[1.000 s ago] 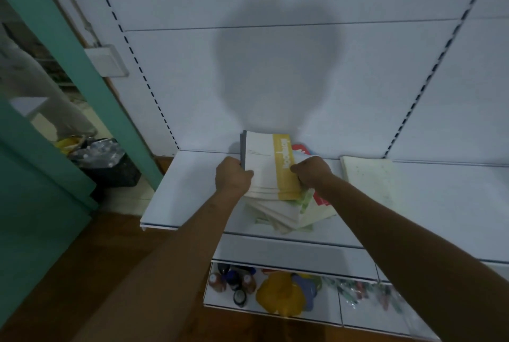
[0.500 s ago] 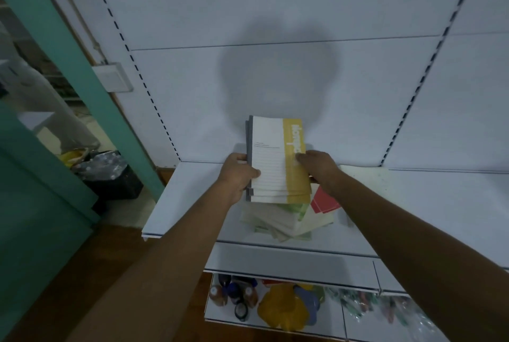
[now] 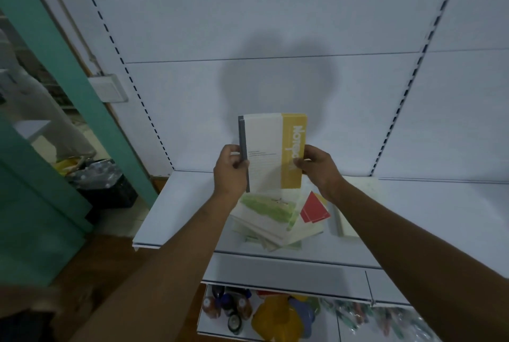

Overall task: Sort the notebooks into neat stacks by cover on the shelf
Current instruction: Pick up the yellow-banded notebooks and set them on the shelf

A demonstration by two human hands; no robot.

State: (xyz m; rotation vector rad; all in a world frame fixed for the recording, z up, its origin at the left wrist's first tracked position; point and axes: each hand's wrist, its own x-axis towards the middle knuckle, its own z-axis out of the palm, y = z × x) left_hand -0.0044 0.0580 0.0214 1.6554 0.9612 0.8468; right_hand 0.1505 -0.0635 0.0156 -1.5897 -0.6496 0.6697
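I hold a small stack of white notebooks with a yellow band [image 3: 271, 148] upright in the air above the white shelf [image 3: 179, 209]. My left hand [image 3: 230, 170] grips its grey spine side, and my right hand [image 3: 316, 168] pinches the yellow edge. Below them, a messy pile of notebooks with green and white covers [image 3: 271, 220] lies on the shelf, and a red-patterned cover [image 3: 314, 208] shows at its right. A cream notebook [image 3: 348, 220] lies flat further right, partly hidden by my right forearm.
The white back panel [image 3: 275, 24] rises behind the shelf. A lower shelf [image 3: 275, 317] holds small bottles and yellow and blue items. A teal door frame [image 3: 55, 66] and a dark bin [image 3: 102, 181] stand to the left, over a wooden floor.
Both hands have lifted the yellow-banded notebooks off the pile and tipped them upright. The green cover underneath is now uncovered.
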